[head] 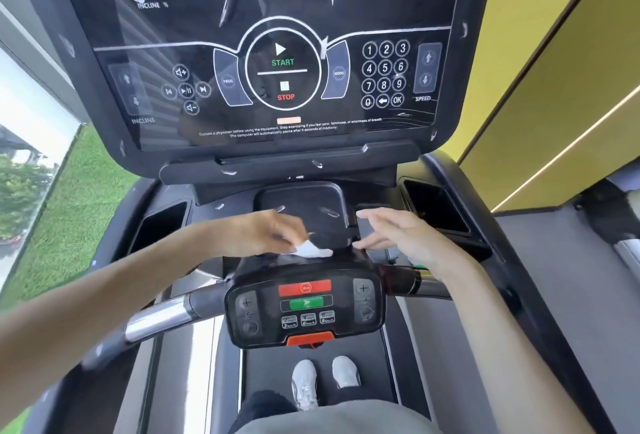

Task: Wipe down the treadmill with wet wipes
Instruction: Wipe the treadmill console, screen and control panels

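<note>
I stand on a black treadmill whose big console screen (277,52) fills the top of the view, with a small control panel (306,305) on the handlebar below it. My left hand (273,231) pinches a white wet wipe (313,249) against the dark ledge just behind that small panel. My right hand (398,234) hovers beside it to the right, fingers straight and relaxed, holding nothing. A dark padded tray (301,205) lies just beyond both hands.
Cup holders sit at the left (159,229) and right (433,206) of the tray. A chrome handlebar (162,315) runs across in front of me. My shoes (322,381) stand on the belt. A window is at the left, a yellow wall (554,69) at the right.
</note>
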### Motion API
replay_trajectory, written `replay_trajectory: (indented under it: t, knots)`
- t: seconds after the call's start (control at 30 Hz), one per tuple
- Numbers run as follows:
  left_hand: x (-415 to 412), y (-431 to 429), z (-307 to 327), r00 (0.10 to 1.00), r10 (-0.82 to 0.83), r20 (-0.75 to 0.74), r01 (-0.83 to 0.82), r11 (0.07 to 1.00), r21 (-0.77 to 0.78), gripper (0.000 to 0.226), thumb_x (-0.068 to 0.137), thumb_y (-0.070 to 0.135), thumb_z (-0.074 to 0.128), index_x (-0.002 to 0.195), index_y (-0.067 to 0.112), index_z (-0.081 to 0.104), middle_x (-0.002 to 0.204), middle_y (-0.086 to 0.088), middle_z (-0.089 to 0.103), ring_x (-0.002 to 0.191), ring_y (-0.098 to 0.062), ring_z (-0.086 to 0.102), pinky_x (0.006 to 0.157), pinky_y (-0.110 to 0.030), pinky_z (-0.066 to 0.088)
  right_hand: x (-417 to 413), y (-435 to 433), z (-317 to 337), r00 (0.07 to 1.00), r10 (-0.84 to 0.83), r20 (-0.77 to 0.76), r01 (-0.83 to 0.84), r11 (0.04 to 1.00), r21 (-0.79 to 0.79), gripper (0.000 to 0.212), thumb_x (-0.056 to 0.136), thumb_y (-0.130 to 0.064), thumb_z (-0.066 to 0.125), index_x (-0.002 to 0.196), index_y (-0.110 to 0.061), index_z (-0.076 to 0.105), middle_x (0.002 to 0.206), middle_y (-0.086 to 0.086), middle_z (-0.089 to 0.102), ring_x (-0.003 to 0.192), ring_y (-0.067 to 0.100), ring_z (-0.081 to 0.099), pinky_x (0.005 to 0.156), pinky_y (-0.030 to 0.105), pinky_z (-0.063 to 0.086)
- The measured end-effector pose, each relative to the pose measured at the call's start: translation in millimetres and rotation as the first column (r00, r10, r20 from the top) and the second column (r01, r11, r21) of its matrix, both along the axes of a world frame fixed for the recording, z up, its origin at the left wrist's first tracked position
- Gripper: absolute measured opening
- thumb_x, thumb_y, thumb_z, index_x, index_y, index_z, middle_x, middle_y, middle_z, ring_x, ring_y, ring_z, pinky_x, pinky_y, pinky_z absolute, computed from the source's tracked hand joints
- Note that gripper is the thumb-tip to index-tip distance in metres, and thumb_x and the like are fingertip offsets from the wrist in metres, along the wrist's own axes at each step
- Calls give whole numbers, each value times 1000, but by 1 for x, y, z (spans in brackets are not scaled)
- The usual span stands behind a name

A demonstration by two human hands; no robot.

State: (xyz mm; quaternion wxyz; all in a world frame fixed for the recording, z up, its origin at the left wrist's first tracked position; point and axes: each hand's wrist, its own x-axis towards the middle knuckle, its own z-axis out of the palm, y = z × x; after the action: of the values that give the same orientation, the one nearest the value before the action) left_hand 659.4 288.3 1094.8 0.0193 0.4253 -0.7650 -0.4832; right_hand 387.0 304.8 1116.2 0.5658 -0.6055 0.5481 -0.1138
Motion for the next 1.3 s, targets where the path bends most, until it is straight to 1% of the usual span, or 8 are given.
replay_trajectory:
  t: [0.13, 0.33, 0.47, 0.73, 0.87, 1.03, 1.23, 1.3]
  knots:
    - [-46, 6, 11, 998, -67, -14, 65, 992, -105, 12, 92, -1, 55, 91, -8, 66, 94, -8, 60, 86, -18, 56, 80, -30, 45, -2, 9, 2, 993, 109, -51, -111, 993, -51, 29, 98, -38, 45, 125, -38, 57, 109, -23, 65, 96, -23, 52, 86, 11, 34]
    - [11, 22, 17, 996, 84, 44, -79, 991, -108, 19, 90, -4, 56, 78, 9, 63, 85, 5, 59, 77, -6, 52, 75, -14, 38, 14, 37, -3, 964, 62, -259, -151, 930, -336, 35, 93, -38, 55, 128, -31, 58, 121, -14, 63, 114, 5, 56, 98, 25, 42]
    - [20, 35, 13, 990, 109, 93, -78, 954, -290, 23, 88, -4, 56, 72, 11, 61, 84, 4, 59, 79, -5, 53, 71, -12, 36, 37, 74, -19, 943, -127, -309, -219, 464, -859, 28, 89, -20, 51, 103, -10, 73, 107, 2, 71, 100, 17, 67, 92, 29, 50]
    - [27, 47, 13, 984, 161, 74, -112, 890, -443, 37, 81, -6, 53, 61, 23, 42, 69, 11, 45, 67, 2, 41, 63, -19, 34, 39, 94, -34, 925, -129, -357, -291, 365, -884, 41, 94, -22, 41, 123, -2, 63, 126, 10, 62, 120, 21, 58, 103, 37, 39]
    - [28, 46, 9, 967, 232, 106, -160, 875, -456, 25, 85, 4, 50, 60, 8, 54, 68, 2, 51, 68, -2, 43, 65, -19, 40, 41, 97, -39, 931, -154, -330, -256, 367, -894, 40, 95, -21, 41, 124, -1, 62, 128, 11, 61, 121, 22, 57, 102, 38, 42]
    - [-20, 43, 12, 995, 104, -12, -100, 914, -394, 17, 79, -16, 55, 74, -3, 64, 81, -7, 61, 73, -19, 58, 68, -24, 45, 50, 94, -39, 934, -232, -272, -180, 354, -918, 39, 95, -21, 41, 111, 0, 69, 117, 13, 67, 110, 24, 64, 97, 40, 50]
    - [62, 53, 15, 915, 396, 81, -384, 914, -131, 29, 80, -19, 50, 82, -3, 74, 82, 25, 68, 87, 19, 55, 83, -6, 38, 50, 93, -42, 937, -265, -226, -144, 296, -944, 37, 93, -24, 46, 106, 0, 72, 111, 14, 69, 106, 25, 66, 91, 43, 54]
    - [45, 51, 12, 900, 433, 40, -426, 896, -122, 33, 79, -18, 51, 84, 3, 76, 82, 25, 67, 84, 5, 61, 79, -17, 46, 51, 92, -44, 935, -279, -220, -142, 276, -951, 37, 93, -24, 46, 103, 0, 73, 109, 14, 70, 104, 25, 67, 90, 42, 54]
